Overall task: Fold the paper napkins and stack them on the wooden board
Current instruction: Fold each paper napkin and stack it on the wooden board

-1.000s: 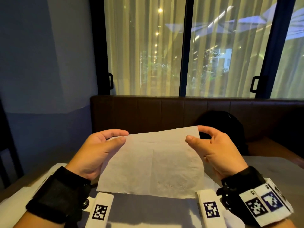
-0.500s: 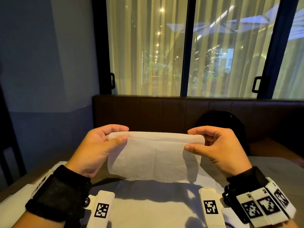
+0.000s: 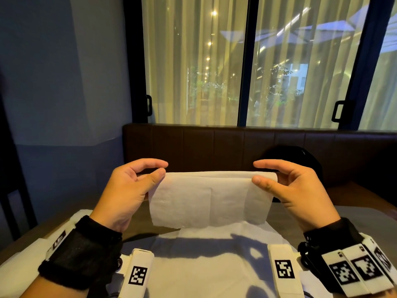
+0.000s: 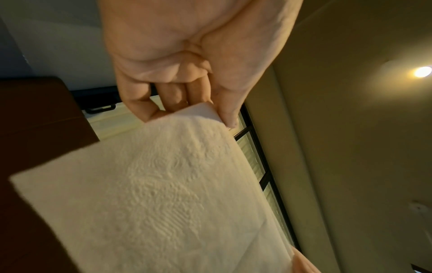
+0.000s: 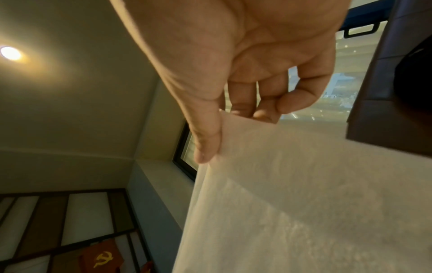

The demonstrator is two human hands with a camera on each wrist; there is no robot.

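Curtained windows (image 3: 193, 61) glow behind a dark bench back (image 3: 214, 145). Above the surface (image 3: 28, 235) I hold a folded paper napkin (image 3: 210, 201) (fold edge up), my left hand (image 3: 126, 190) pinching its left top corner, my right hand (image 3: 294, 190) pinching the right. More napkins (image 3: 210, 265) lie flat below.

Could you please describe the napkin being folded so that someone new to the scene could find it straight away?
Look in front of the dark brown bench back below the window. There the left hand and right hand each pinch a top corner of a white paper napkin, held up in the air. Unlike the flat napkins lying on the table beneath it, it hangs doubled over.
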